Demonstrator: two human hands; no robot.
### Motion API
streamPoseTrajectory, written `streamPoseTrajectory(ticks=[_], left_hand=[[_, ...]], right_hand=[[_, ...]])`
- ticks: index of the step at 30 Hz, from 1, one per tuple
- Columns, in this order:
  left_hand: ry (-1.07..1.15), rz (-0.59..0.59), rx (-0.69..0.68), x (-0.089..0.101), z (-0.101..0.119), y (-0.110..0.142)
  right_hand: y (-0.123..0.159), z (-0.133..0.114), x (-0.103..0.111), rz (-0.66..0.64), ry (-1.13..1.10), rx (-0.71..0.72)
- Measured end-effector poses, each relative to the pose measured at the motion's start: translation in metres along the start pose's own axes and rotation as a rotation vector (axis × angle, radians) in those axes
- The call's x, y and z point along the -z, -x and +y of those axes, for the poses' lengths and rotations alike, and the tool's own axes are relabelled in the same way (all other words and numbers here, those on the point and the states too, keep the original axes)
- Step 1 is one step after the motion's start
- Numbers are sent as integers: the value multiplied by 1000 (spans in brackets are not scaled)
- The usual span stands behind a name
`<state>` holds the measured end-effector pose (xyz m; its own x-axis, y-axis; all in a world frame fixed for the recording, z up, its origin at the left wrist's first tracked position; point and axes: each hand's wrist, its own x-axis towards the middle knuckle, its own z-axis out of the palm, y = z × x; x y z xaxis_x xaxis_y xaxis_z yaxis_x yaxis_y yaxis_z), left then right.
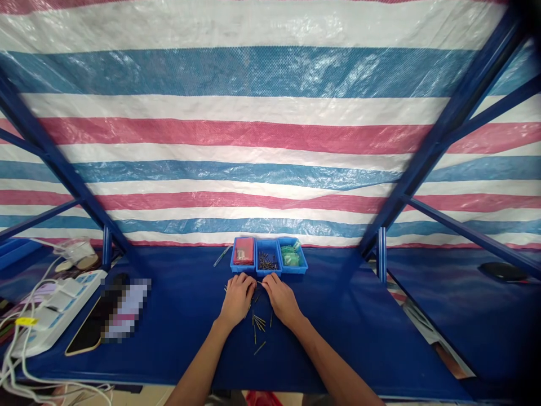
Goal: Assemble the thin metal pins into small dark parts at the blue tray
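My left hand (238, 300) is closed over the table, with fingers bent and pressed together; what lies in its fingertips is too small to make out. Facing it, my right hand (280, 299) is closed too, its thumb and forefinger pinching a thin metal rod (259, 282) that spans the gap between the hands. Below and between them lies a loose fan of slim rods (259, 322), brass and dark, resembling drill bits. A single rod (260, 348) lies nearer the front edge. Just beyond my fingers, the middle blue bin (269, 271) contains several dark rods.
Joined to that bin are a left bin (242, 269) with red packets and a right bin (295, 270) with green packets. A pen (222, 256) lies beside them. At left are a phone (95, 318) and a power strip (63, 310) with cables. Blue frame posts (381, 256) flank the table.
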<state>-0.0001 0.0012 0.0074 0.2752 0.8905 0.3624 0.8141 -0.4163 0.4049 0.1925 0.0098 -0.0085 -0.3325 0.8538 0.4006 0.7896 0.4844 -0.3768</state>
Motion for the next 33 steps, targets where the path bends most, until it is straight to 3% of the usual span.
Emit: streamPoseTrajectory(ticks=[8,18,21,28,33], left_hand=[[20,5,2,0,1,0],[6,5,12,1,1,0],[12,5,7,2,2,0],[22,-2,9,2,2,0],[14,6,6,1,1,0]], right_hand=[[-1,1,2,80,-216,-78],[-2,-6,17,166,-353,-67],[-3,-4,16,179,-530,-100],[-10,0,11,79,-1037,-328],[-11,0,14,118,-994,-319]])
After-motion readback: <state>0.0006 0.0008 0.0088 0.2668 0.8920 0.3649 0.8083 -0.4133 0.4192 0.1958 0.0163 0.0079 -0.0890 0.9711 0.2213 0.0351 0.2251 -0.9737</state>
